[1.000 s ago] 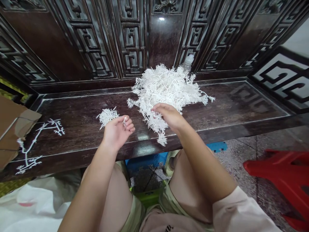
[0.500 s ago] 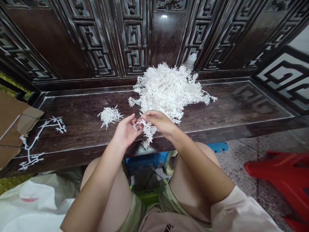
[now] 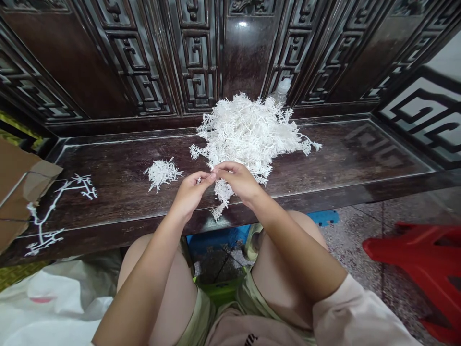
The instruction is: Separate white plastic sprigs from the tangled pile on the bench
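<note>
My left hand (image 3: 192, 192) and my right hand (image 3: 237, 181) meet at their fingertips over the front part of the dark wooden bench (image 3: 324, 166). Both are closed, with thumbs and fingers pinched together. A bit of white shows between my left fingers, too small to make out fully; whatever is in my right fingertips is hidden. Right behind my hands rises a large heap of white branching plastic pieces (image 3: 248, 134), part of it hanging down toward the bench's front edge. To the left lies a small pile of short white pieces (image 3: 162, 174).
On the left, a long white branched piece (image 3: 48, 214) lies near a cardboard box (image 3: 18, 187). Behind the heap stands a clear bottle (image 3: 283, 90) against the carved panel. A red stool (image 3: 425, 254) is at the right, a white bag (image 3: 54, 298) lower left.
My left hand's fingers have closed from a loose, palm-up pose and now touch my right fingertips. The white pieces seen in my left palm are now mostly hidden.
</note>
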A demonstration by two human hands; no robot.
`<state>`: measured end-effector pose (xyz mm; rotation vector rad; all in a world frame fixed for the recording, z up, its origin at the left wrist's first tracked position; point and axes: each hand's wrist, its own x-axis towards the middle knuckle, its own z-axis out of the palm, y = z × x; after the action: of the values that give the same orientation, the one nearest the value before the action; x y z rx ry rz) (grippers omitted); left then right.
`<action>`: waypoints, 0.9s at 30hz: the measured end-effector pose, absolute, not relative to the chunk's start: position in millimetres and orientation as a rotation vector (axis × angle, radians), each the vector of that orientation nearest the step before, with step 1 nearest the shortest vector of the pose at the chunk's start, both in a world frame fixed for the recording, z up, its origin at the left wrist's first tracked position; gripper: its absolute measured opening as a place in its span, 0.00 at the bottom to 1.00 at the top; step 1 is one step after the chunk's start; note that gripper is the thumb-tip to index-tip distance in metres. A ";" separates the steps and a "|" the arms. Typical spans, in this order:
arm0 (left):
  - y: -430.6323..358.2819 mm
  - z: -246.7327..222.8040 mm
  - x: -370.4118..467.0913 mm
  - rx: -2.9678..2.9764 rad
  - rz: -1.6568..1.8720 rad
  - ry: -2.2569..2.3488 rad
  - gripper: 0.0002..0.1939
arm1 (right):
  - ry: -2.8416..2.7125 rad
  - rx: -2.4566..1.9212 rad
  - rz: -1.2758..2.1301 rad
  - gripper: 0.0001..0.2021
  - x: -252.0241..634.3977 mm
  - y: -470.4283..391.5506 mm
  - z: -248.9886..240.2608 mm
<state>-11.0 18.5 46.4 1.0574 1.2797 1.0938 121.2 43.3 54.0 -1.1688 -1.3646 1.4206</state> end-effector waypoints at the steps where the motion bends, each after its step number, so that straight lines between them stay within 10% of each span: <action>1: 18.8 47.3 -12.9 1.058 1.070 1.269 0.11 | -1.355 -1.188 1.441 0.07 120.9 42.6 55.3; 14: 16.3 50.7 -19.5 1.175 1.100 1.299 0.13 | -1.471 -1.294 1.767 0.07 127.5 41.0 72.2; 27: 19.7 42.9 -10.9 1.143 1.191 1.348 0.12 | -1.689 -1.214 1.178 0.05 129.0 46.1 66.5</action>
<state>-10.9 19.7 42.9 1.1429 1.3480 1.1913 129.0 46.1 66.5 -1.2144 -1.6890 1.1776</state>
